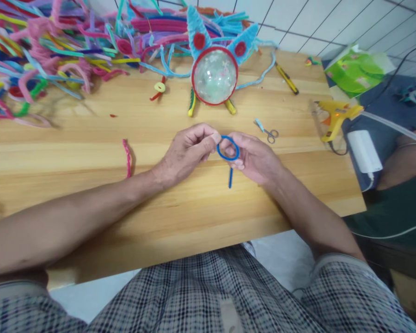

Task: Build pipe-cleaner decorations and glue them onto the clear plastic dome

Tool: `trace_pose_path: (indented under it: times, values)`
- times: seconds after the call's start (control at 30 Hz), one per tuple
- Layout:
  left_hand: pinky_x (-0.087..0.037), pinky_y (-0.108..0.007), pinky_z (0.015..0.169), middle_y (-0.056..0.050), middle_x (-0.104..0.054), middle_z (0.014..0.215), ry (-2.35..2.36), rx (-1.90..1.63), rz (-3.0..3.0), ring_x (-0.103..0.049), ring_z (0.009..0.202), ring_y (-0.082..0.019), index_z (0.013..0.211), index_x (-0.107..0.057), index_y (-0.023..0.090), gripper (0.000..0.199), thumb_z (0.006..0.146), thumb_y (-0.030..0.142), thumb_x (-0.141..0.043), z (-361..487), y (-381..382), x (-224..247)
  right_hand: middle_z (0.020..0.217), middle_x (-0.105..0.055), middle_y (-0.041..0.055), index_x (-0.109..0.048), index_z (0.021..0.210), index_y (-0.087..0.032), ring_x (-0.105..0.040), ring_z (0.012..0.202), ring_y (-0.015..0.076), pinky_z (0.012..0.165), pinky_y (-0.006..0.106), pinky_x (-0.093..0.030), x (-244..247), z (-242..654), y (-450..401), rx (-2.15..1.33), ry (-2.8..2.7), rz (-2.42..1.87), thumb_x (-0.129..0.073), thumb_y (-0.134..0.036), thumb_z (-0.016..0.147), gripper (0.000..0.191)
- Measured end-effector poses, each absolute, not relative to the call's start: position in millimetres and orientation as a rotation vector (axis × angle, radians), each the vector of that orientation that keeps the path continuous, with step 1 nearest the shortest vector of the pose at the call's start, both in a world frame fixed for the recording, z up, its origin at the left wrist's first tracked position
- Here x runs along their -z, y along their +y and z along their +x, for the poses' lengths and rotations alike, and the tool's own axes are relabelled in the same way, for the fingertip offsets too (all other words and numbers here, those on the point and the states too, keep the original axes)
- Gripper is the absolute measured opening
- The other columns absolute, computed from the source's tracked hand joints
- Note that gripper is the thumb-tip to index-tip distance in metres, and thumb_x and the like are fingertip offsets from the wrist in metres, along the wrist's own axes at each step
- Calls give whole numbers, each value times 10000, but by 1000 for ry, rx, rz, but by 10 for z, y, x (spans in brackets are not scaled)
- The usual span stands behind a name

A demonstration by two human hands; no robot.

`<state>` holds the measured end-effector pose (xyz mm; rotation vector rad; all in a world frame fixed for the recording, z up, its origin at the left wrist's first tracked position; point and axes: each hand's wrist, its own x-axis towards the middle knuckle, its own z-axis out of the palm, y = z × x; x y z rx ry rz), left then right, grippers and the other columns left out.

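Observation:
A blue pipe cleaner bent into a ring (pixel 239 152) is held between both hands above the table. My left hand (pixel 191 150) pinches the ring's upper left side between thumb and fingers. My right hand (pixel 258 157) has its fingers closed round the ring's right side. Below the ring, a short straight blue piece (pixel 230 178) shows; whether it joins the ring cannot be told. Beyond my hands stands a clear dome (pixel 215 76) with a red rim and blue fuzzy ears with red spots. Small scissors (pixel 272 135) lie right of my right hand.
Many coloured pipe cleaners (pixel 100 41) pile up at the back left. A pink twisted piece (pixel 127 158) lies left of my hands. A yellow cutter knife (pixel 287 78) and a yellow glue gun (pixel 339 118) are to the right, near a white box (pixel 364 151). Another person's arm (pixel 402 155) shows far right.

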<state>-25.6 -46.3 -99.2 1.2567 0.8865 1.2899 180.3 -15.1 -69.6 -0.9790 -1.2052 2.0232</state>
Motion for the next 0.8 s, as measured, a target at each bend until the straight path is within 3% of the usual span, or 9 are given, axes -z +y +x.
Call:
trace_pose_path:
  times: [0.13,0.3,0.53,0.8]
  values:
    - [-407,-250,482,23,-636,681,890,-1310,1048,-501,511,-97,837,-710,219,344,967,481,-891,-259,-449,945,902,-684,-2,-742,951,-212,-541,651,93,486,213,-398,689,1791,-158,-1955,-1252,-904,-903,-664,879,485]
    - [-420,-214,466,29,-651,679,901,-1278,862,-523,490,-76,813,-664,208,362,979,435,-891,-257,-428,857,1017,-750,-9,-794,1097,-237,-564,693,81,585,205,-477,791,1761,-155,-1866,-1357,-814,-1019,-566,775,512]
    - [-402,-196,449,42,-665,666,922,-1244,794,-524,478,-58,805,-675,198,292,969,320,-884,-245,-438,797,871,-748,-17,-851,998,-243,-638,732,122,704,273,-578,876,1786,-153,-1569,-1568,-897,-964,-569,841,378]
    - [-416,-192,464,44,-652,654,935,-1252,882,-512,480,-60,817,-690,196,291,969,340,-891,-241,-436,800,761,-712,-41,-863,950,-272,-605,640,94,674,268,-562,876,1780,-166,-1423,-1577,-949,-907,-666,880,403]
